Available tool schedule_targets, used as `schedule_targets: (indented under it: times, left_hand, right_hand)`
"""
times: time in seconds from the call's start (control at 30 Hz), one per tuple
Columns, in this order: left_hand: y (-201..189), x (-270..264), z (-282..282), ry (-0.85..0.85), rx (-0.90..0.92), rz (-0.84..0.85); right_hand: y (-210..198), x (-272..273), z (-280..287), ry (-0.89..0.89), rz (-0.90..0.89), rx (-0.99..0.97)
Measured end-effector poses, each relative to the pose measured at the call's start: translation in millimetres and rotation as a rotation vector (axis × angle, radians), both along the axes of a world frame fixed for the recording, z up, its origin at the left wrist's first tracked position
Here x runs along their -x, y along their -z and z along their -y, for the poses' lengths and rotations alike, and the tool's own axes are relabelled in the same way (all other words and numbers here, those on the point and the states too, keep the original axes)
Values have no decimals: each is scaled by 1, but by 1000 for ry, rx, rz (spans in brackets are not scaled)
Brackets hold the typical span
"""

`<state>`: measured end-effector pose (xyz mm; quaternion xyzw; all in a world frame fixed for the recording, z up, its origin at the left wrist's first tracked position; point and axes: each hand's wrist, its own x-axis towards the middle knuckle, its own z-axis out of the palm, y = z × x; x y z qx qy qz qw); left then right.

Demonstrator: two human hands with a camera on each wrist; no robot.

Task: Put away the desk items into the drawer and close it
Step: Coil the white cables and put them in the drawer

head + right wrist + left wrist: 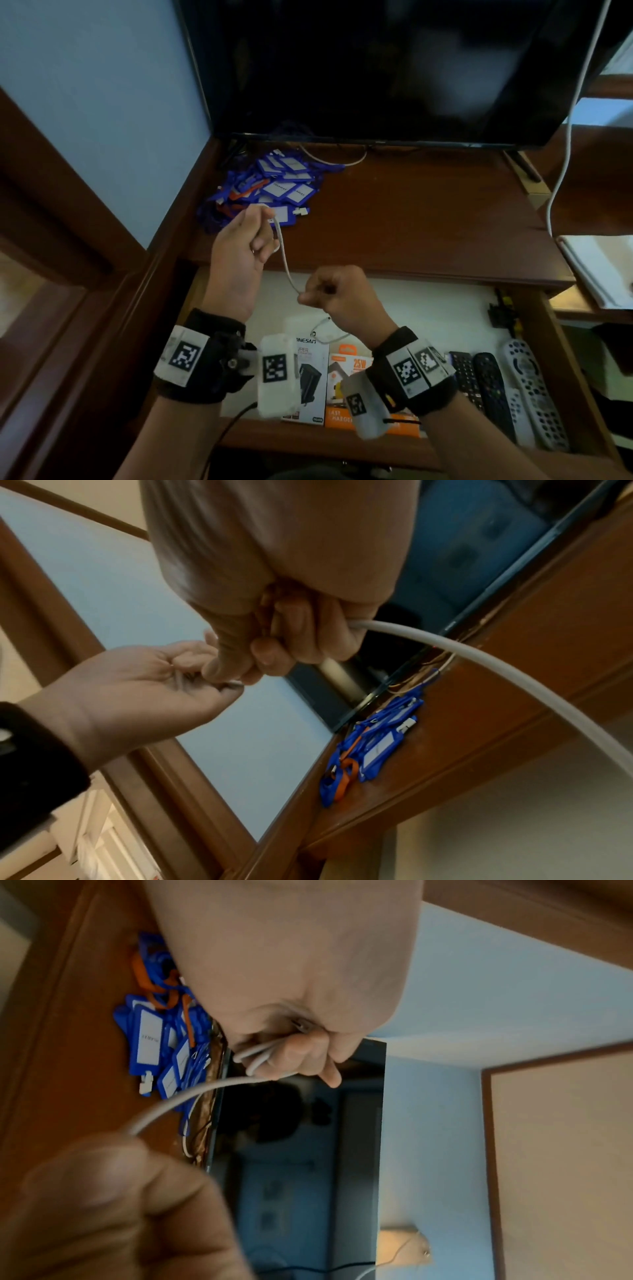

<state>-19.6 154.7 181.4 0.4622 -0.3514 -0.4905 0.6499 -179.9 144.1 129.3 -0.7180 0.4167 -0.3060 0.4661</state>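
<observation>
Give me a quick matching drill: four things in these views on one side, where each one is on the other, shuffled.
1 white cable
2 blue tags
3 remote controls
4 black screen

A piled on the desktop, back left
B lying in the open drawer, right side
C standing at the back of the desk
D held between both hands

Pairs: 1-D, 2-A, 3-B, 4-C
</observation>
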Motion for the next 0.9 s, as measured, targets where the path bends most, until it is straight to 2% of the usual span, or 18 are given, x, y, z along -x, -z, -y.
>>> schedule_targets:
  times: [0.1, 0.27, 0.43, 0.6, 0.77, 0.9]
  left_hand:
    - [3, 2, -4, 0, -45, 180]
    - [9, 17, -9, 57, -102, 329]
    - [13, 32, -11, 167, -153, 245]
    - [12, 34, -9, 304, -147, 207]
    - [11, 31, -7, 451, -224, 242]
    - [15, 29, -8, 555, -255, 207]
  right_hand:
    - [-3, -5, -1, -23, -49, 58]
    - [-16, -6, 1, -6, 36, 171]
    - [-26, 1, 6, 77, 133, 284]
    - [-28, 10, 14, 175, 147, 332]
    - [-27, 20, 17, 253, 168, 290]
    - [-19, 28, 21, 199, 185, 211]
